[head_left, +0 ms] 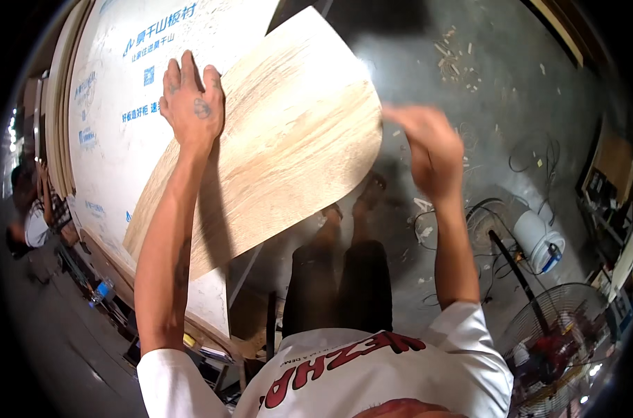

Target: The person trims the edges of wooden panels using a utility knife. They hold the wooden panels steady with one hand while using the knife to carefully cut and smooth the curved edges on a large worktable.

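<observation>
In the head view, a grey floor (497,76) fills the right side, littered with pale wood scraps (452,59). Lower right, loose dark cables (483,209) lie around a white bucket (536,233), and a fan (560,327) with a round wire guard stands near the rim. At the far left another person (38,226) is partly seen, with a plastic bottle (102,291) nearer by. The wearer's legs (337,282) are just beside the panel's lower edge, the feet partly hidden by it.

The tabletop (114,164) is a smooth white sheet with blue print, next to long pale boards (57,125) set side by side. On it lies the flat wood-grain panel (295,125), light brown and streaked, glossy where light strikes its upper end. Its lower edge is straight, its right corner broadly rounded.

The panel's long axis runs from lower left to upper right, and the grain follows roughly the same way; the rounded corner points right, out past the tabletop over the floor.

The left hand (192,104) lies palm down across the panel's upper-left edge, fingers apart. The right hand (431,150) is blurred beside the rounded corner, fingertips toward it; I cannot tell whether they touch, or whether its fingers are together.
</observation>
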Tool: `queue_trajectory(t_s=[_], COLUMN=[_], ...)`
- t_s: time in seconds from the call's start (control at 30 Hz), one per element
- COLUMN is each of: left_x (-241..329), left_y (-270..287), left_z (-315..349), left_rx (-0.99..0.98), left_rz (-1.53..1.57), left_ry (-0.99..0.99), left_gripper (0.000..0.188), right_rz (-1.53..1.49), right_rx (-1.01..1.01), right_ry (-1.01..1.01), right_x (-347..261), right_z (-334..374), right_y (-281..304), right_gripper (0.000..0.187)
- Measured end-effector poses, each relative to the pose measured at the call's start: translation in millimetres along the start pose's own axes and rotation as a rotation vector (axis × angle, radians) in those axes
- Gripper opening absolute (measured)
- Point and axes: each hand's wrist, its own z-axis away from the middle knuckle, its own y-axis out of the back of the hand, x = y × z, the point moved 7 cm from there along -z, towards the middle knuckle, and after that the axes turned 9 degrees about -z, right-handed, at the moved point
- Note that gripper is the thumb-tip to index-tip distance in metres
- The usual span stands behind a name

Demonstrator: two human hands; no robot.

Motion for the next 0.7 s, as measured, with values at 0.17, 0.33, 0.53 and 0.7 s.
queue_trajectory(t_s=[0.17, 0.33, 0.53, 0.7], left_x=[6, -1, 7, 107], left_y=[-1, 1, 9, 15], left_z=[-5, 5, 3, 68], left_rx=[-0.007, 0.005, 0.085, -0.162], left_rz=[0.03, -0.01, 0.018, 0.109], left_ry=[0.008, 0.01, -0.025, -0.799], left_gripper=[0.064, 0.062, 0.057, 0.069], right_rz=[0.035, 0.24, -0.315, -0.718], right_rx=[-0.049, 0.091, 0.017, 0.624], right_ry=[0.188, 0.131, -0.547, -0.973], right_x=[29, 0, -83, -94], right_z=[-77, 26, 195, 280], right_y=[-21, -27, -85, -33], right_gripper=[0.037, 0.024, 0.034, 0.049])
